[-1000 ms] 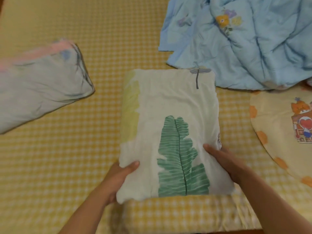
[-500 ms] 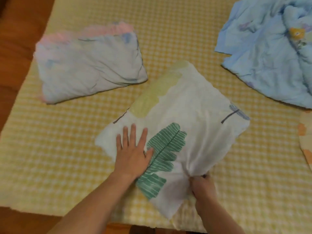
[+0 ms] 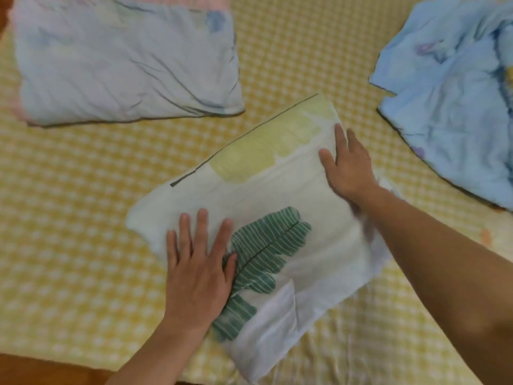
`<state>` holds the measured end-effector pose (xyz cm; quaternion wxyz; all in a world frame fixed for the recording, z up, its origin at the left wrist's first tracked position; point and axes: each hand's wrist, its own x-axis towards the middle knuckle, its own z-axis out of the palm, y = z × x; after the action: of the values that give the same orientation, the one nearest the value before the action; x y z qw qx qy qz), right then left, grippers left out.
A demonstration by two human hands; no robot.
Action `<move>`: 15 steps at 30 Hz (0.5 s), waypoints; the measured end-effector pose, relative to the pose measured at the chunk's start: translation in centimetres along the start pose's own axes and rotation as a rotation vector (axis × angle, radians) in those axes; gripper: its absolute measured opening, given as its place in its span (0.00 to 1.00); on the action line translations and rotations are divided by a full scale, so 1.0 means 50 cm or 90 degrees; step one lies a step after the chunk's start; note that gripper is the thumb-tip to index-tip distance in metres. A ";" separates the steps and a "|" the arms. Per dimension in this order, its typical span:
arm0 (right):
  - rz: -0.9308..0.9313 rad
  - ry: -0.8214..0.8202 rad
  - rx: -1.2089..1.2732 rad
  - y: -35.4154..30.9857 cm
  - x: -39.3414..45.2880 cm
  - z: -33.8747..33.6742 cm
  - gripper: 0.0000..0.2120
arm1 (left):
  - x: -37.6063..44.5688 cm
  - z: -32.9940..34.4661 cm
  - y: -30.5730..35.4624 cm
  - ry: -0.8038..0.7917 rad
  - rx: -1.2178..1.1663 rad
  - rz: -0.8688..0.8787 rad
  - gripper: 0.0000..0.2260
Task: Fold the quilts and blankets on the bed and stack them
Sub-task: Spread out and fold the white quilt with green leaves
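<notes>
Folded blanket [image 3: 280,195], the white one w/ the green leaf print and a pale yellow-green patch, is lying at an angle on the bed [image 3: 83,218], near the front edge and roughly mid-frame. Left hand [image 3: 198,269] is flat on it, fingers spread and straight, palm down on the near-left part right beside the leaf print, thumb touching the leaf. Right hand [image 3: 347,165] is on the far-right corner area, fingers straight-ish and close together, laid over the edge by the yellow-green patch; looks like it's just pressing, not pinching anything. A loose white flap of the same blanket sticks out at the near corner, toward the bed's edge. Bed has a yellow checked sheet. Up at top left there's a second folded blanket [image 3: 125,65], pale grey-blue w/ pink edging, apart from the leaf one. Top right is a light blue quilt [image 3: 449,93], crumpled and unfolded, partly out of frame, also not touching the leaf one. Bit of wooden floor [image 3: 41,370] shows at bottom left. Pic is kinda blurry tbh.
</notes>
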<state>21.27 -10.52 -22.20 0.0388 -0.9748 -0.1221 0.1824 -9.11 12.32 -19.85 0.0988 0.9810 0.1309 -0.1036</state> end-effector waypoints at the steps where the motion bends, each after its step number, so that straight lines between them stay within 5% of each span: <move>1: -0.019 0.001 0.031 0.012 -0.012 -0.007 0.38 | -0.017 -0.009 0.006 0.007 -0.028 -0.051 0.30; 4: 0.077 -0.085 0.116 0.085 -0.062 -0.023 0.45 | -0.070 -0.026 0.032 0.004 -0.256 -0.323 0.37; 6: 0.167 -0.116 0.202 0.127 -0.091 -0.023 0.47 | -0.085 -0.028 0.056 -0.033 -0.593 -0.587 0.45; 9: 0.159 -0.117 0.275 0.150 -0.091 -0.018 0.44 | -0.075 -0.037 0.099 -0.052 -0.950 -0.889 0.37; 12: 0.184 -0.193 0.351 0.164 -0.095 -0.031 0.45 | -0.077 -0.039 0.131 -0.072 -1.022 -0.842 0.36; 15: 0.245 -0.359 0.517 0.165 -0.136 -0.093 0.33 | -0.109 -0.077 0.125 -0.149 -1.079 -0.705 0.25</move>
<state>18.68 -20.38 -16.54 0.3448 -0.7991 0.1337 0.4740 -11.86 5.98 -13.85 0.7114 0.3735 0.5864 -0.1030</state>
